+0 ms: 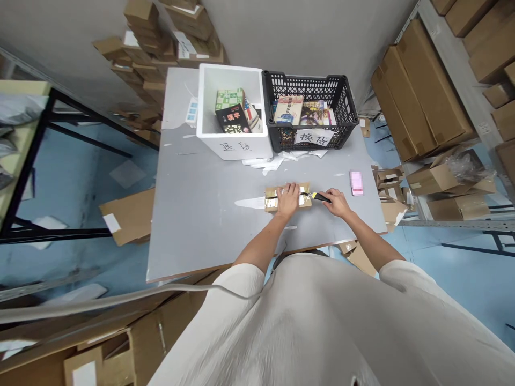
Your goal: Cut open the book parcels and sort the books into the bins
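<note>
A small cardboard box (304, 201) with shiny tape along its top lies near the front of the grey table (193, 214). My left hand (288, 199) rests flat on the box, fingers stretched across its top. In my right hand (336, 202) is a black and yellow utility knife (321, 197), gripped by its handle. Its tip points left and meets the right end of the box along the middle seam. How deep the blade sits cannot be made out.
Behind the box stand a white foam bin (231, 142) and a black plastic crate (349, 115), both with books. A pink pad (356, 183) lies at the right. Cardboard boxes (430, 91) fill the right shelves; more boxes (155, 59) are stacked behind the table. A cable (161, 290) crosses at left.
</note>
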Demonstrator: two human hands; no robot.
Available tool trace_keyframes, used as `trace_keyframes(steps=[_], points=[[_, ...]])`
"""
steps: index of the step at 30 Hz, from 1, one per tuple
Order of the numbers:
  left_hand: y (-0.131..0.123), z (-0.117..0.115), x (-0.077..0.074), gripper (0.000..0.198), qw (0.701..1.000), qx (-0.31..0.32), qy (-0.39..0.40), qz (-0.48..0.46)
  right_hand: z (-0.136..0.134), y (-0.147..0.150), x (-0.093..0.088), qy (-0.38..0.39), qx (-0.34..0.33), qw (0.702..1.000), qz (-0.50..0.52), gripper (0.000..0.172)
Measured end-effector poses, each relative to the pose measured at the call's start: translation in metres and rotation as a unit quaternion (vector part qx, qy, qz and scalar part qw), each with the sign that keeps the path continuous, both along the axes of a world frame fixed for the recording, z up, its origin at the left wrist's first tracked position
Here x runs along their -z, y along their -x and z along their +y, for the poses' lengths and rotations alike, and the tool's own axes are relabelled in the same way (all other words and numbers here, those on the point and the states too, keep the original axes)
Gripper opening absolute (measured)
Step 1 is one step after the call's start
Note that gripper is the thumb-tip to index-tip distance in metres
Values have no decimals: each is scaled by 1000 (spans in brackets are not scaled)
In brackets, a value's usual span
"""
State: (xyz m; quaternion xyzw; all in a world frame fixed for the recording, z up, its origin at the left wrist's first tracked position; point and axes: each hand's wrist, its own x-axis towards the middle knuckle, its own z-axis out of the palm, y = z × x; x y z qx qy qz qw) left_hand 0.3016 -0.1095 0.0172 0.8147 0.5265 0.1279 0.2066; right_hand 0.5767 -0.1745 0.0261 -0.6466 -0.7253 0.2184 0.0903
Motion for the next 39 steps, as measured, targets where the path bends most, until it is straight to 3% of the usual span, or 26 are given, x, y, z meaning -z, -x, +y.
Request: trace_keyframes(steps=[4,9,15,19,24,29,34,39], points=[[3,0,1,55,1000,6,-2,10,8,-30,-7,-39,74,996,-21,55],[3,-3,1,55,1000,-3,-4,18,13,-50,-6,-25,69,997,-2,58],[6,-11,-6,57,1000,5,18,3,4,-32,15,-6,170,982,81,51],[28,-18,-10,62,999,10,38,-21,-5,-20,24,8,203,967,152,48],[76,-30,-11,82,997,-43,54,16,-10,8,26,24,181,957,225,52],[106,-38,4,87,991,-97,88,2,-5,49,20,62,146,938,309,56],[105,-40,17,82,981,-120,136,-66,-1,70,15,57,157,928,335,55],[94,-34,11,72,978,-132,139,-86,4,55,6,17,205,932,300,56]])
